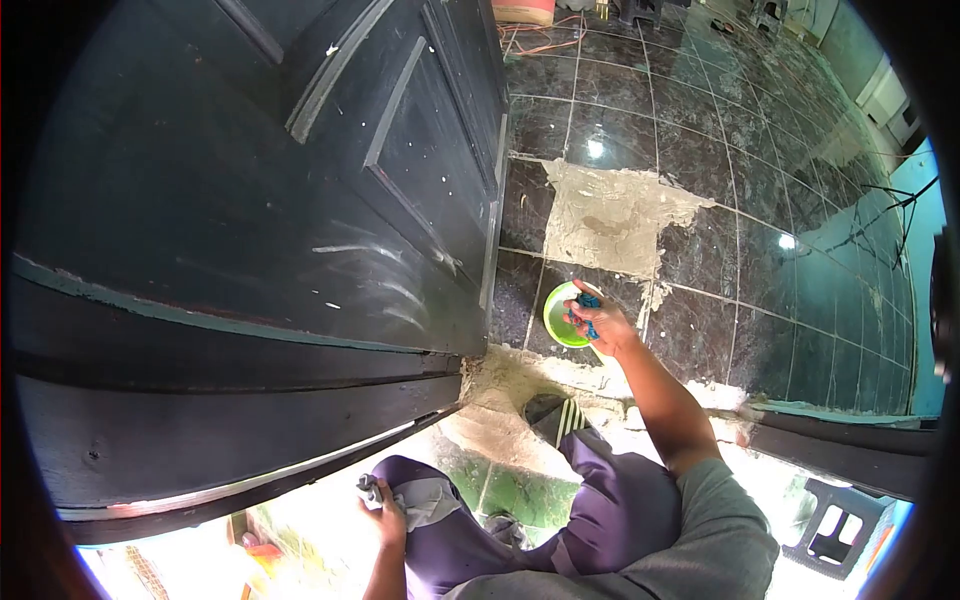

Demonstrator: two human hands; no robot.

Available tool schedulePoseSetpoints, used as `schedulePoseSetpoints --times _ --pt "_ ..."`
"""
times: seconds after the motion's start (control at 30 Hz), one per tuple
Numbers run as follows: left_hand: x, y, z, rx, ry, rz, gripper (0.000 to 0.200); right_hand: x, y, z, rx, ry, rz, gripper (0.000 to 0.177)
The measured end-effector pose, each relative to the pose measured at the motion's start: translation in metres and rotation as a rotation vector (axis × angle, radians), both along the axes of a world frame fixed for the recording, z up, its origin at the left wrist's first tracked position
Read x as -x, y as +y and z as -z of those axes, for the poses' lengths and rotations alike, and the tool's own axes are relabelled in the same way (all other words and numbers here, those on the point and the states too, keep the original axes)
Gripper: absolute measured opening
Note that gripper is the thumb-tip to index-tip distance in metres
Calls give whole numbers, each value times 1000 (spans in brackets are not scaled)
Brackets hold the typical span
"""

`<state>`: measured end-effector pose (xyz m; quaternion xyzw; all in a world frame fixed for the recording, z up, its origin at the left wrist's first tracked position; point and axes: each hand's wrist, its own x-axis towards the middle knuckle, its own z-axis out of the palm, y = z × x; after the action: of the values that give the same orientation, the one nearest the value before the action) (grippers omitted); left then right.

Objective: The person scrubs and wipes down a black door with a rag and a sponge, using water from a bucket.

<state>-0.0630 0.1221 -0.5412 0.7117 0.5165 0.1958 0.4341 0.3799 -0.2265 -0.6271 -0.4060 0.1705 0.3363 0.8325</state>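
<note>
Grey sleeve (722, 520) lay nearest; left hand (386, 517) gripped something greyish (370, 486); right hand (612, 332) gripped blue material (589, 301) loosely, risking spills past the bowl (556, 318).

Green bowl (554, 318), partly hidden by the right hand (604, 328); blue-and-red item (588, 300) there, too small to identify; grey item (369, 486), partly covered by the left hand (386, 520); red container (524, 11) and dark door (240, 170), cut off at the top edge.

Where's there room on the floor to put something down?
On the dark tiles between the rough grey patch and the blue wall. It's crowded by the door, where the right hand is over the green bowl.
</note>
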Motion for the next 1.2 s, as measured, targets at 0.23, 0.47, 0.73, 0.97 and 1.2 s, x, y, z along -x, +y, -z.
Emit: schedulePoseSetpoints --times 0.23,0.47,0.73,0.97,1.2 --pt "3 -1 5 62 -54 -30 45 -12 13 11 403 -205 -130 37" --pt "19 10 29 15 -71 -17 37 -15 33 -27 514 -386 -161 21" --pt "18 11 32 -59 -73 5 27 -17 37 -22 671 -471 -170 26" --pt "-3 2 10 -43 -86 35 21 -4 46 -55 869 -577 -63 31" --pt "0 2 15 -97 -51 50 19 -17 31 -49 824 -654 -136 22"
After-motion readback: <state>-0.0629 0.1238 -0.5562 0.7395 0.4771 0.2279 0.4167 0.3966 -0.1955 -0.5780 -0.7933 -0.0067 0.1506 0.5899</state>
